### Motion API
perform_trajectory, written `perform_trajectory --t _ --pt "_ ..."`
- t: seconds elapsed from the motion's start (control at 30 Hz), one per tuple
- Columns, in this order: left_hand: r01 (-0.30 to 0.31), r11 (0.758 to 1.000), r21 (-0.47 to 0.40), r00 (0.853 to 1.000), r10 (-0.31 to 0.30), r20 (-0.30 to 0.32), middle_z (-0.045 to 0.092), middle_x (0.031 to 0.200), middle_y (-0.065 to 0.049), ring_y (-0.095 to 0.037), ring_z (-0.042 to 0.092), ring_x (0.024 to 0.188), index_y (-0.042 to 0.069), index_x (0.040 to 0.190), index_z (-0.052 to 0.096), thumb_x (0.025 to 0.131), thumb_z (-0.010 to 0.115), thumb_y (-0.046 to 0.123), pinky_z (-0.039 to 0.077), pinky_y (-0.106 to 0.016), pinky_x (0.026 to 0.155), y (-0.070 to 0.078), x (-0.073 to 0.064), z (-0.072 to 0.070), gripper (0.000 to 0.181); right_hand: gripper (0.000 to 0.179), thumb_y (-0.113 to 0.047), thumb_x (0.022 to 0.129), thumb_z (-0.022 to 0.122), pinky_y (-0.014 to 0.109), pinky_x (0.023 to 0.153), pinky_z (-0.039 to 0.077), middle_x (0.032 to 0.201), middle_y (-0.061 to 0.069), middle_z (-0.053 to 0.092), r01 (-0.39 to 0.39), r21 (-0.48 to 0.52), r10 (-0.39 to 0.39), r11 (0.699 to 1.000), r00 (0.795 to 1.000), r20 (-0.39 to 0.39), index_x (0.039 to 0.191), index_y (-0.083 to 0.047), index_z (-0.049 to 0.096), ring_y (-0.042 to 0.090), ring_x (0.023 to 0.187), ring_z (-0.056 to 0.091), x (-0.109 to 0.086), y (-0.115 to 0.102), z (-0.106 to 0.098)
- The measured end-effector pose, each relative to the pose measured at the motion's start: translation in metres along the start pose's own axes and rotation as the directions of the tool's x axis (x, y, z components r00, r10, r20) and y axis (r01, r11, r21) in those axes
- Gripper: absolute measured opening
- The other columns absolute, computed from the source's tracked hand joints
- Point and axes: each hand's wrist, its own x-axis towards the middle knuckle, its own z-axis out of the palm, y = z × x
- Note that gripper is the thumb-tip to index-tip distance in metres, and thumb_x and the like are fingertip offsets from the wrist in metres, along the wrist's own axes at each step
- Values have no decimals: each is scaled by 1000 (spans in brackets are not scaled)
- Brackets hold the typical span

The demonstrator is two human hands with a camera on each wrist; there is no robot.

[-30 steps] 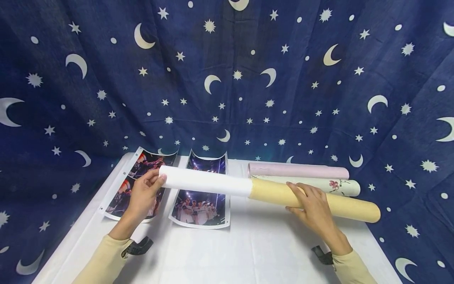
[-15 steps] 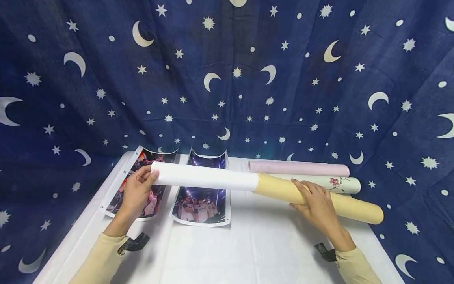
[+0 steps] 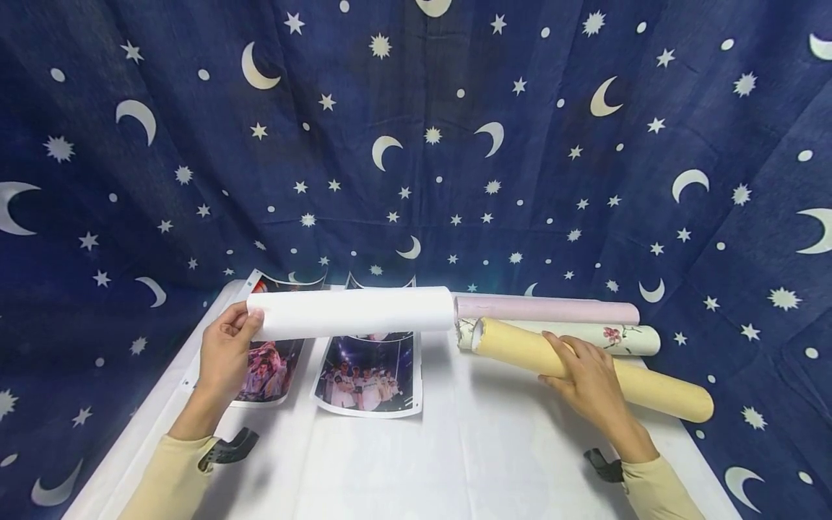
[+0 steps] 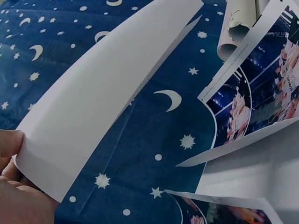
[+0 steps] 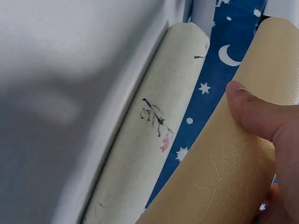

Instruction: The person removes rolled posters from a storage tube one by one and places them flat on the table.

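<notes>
My left hand (image 3: 224,350) pinches the left end of a rolled sheet of white paper (image 3: 351,312), thumb on the near side. The roll is held level above two printed photo posters; in the left wrist view its long edge (image 4: 117,105) hangs loosely curled. My right hand (image 3: 585,379) grips a yellow wallpaper roll (image 3: 656,386) around its middle, with the thumb (image 5: 252,109) across it in the right wrist view. The yellow roll's open left end faces the white roll's right end, with a small gap between them.
Behind the yellow roll lie a cream floral roll (image 3: 585,334) and a pink roll (image 3: 552,310) on the white table (image 3: 390,469). Two curled posters, the left one (image 3: 269,379) and the right one (image 3: 370,375), lie at the back left. A starry blue curtain (image 3: 416,180) hangs behind.
The white paper roll has slid left out of the yellow roll and now stands apart from it. My left hand moved left with it; my right hand shifted slightly right and down.
</notes>
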Motion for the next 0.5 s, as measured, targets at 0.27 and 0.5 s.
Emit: perform_trajectory --t 0.27,0.5 --pt "9 999 -41 999 -10 -39 72 97 15 0 66 97 7 115 61 96 63 15 48 -7 87 6 2 -4 21 82 -30 67 88 61 92 37 117 14 64 42 6 -42 999 995 87 140 -19 53 41 109 58 -8 7 13" --pt "4 995 -99 998 -11 -69 73 96 11 -3 67 95 8 112 63 95 63 12 49 -9 87 7 2 -2 17 82 -31 68 88 60 93 37 119 14 65 50 12 -51 999 983 176 141 -17 52 42 111 59 -8 11 24"
